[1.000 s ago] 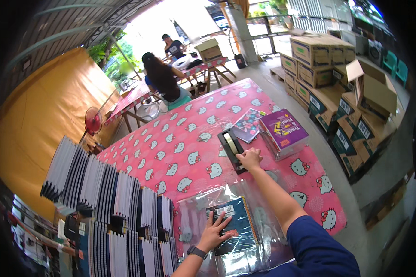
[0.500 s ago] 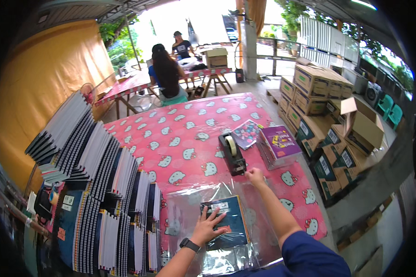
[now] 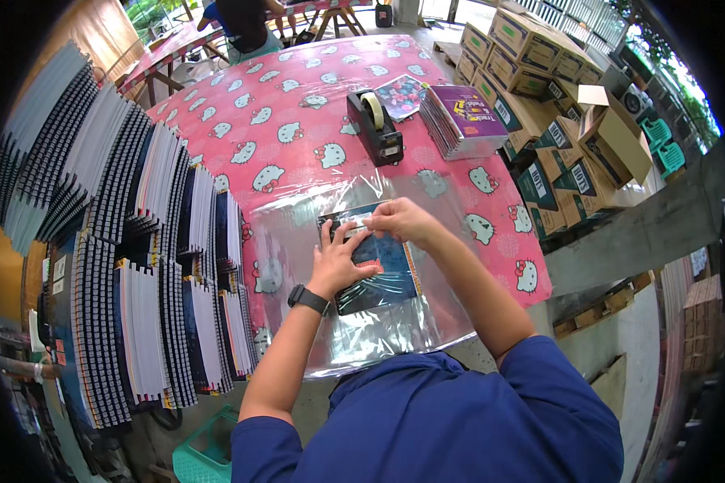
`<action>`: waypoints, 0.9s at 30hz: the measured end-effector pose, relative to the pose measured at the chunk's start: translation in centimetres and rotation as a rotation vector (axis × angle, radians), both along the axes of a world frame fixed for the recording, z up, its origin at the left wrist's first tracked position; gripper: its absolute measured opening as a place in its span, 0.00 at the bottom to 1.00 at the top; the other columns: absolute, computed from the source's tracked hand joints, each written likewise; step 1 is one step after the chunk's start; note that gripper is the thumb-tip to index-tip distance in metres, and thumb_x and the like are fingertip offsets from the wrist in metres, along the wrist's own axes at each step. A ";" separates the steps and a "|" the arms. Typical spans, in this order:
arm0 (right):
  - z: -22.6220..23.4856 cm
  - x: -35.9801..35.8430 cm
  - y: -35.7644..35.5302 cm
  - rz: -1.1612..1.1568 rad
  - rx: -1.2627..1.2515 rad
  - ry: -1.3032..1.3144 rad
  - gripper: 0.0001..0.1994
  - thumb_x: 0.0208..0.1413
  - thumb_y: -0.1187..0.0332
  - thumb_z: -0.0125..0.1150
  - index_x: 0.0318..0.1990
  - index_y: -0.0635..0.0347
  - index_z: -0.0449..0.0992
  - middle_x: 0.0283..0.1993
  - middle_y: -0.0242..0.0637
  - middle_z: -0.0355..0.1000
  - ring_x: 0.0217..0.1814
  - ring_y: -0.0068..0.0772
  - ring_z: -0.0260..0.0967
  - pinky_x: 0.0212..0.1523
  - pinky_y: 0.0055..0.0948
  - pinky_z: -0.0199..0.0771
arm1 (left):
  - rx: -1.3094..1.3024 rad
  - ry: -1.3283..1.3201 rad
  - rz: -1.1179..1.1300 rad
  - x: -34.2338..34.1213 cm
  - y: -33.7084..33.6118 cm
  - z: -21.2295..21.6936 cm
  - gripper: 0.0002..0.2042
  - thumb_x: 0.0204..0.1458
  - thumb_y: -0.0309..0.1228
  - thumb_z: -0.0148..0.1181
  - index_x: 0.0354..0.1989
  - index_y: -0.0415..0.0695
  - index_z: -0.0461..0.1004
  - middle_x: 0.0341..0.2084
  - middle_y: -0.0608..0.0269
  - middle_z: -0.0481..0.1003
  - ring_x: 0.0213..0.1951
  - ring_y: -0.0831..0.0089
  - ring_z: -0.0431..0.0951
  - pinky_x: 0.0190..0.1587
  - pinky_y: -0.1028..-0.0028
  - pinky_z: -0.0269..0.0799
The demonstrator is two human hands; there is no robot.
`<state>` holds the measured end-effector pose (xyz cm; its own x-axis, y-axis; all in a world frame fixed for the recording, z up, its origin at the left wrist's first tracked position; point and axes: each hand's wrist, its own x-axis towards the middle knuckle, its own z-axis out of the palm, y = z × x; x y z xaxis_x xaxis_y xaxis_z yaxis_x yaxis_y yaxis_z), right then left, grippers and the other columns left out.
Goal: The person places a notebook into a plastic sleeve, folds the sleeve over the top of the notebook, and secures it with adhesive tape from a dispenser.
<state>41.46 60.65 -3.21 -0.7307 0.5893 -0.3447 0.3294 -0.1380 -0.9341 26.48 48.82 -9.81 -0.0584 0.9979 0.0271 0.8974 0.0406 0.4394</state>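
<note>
Table [image 3: 298, 113]: wearing a pink patterned cloth. 
Stacks [image 3: 97, 314] of spiral notebooks: standing along the table's left side. 
Film [image 3: 391, 338], clear: covering the table's near end. 
Purple books [image 3: 469, 113], one pile: sitting toward the far right. 
Notebook [image 3: 391, 258], dark blue: lying on the table amid the film. 
Dispenser [image 3: 374, 129], black: standing beyond the film. 
Left hand [image 3: 336, 262]: resting on the notebook, fingers spreading. 
Right hand [image 3: 399, 221]: pinching, thumb against fingers, beside the left fingertips; what it is gripping is too small to tell.

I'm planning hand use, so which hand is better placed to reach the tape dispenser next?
Your right hand, probably: it is nearer the tape dispenser, while your left hand lies spread over the blue notebook.
</note>
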 end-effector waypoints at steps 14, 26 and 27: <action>-6.6 9.3 -3.5 -0.173 0.381 -0.357 0.24 0.46 0.46 0.61 0.34 0.63 0.77 0.32 0.46 0.75 0.35 0.43 0.74 0.36 0.38 0.72 | 0.519 -0.349 0.531 0.3 -2.7 -3.1 0.33 0.48 0.41 0.60 0.60 0.37 0.58 0.61 0.44 0.53 0.63 0.50 0.50 0.61 0.56 0.51; -0.8 7.6 -2.8 0.040 0.459 0.392 0.36 0.42 0.73 0.62 0.62 0.59 0.55 0.54 0.40 0.62 0.56 0.33 0.62 0.56 0.31 0.63 | 0.367 -0.837 0.195 -1.4 -7.6 5.9 0.32 0.40 0.24 0.60 0.59 0.47 0.61 0.50 0.57 0.67 0.50 0.66 0.69 0.54 0.70 0.64; -1.7 7.4 -2.3 0.052 0.466 0.386 0.36 0.42 0.73 0.62 0.62 0.59 0.55 0.54 0.40 0.62 0.56 0.33 0.62 0.56 0.31 0.63 | 0.541 -0.242 0.160 -1.2 -6.5 5.3 0.33 0.36 0.26 0.66 0.57 0.48 0.62 0.49 0.57 0.68 0.49 0.65 0.69 0.53 0.68 0.65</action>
<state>48.88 58.35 -4.91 -0.7837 0.5742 0.2368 -0.0503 0.3213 -0.9456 25.24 42.30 -4.46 -0.2741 0.8247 0.4946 0.7706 -0.1194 0.6261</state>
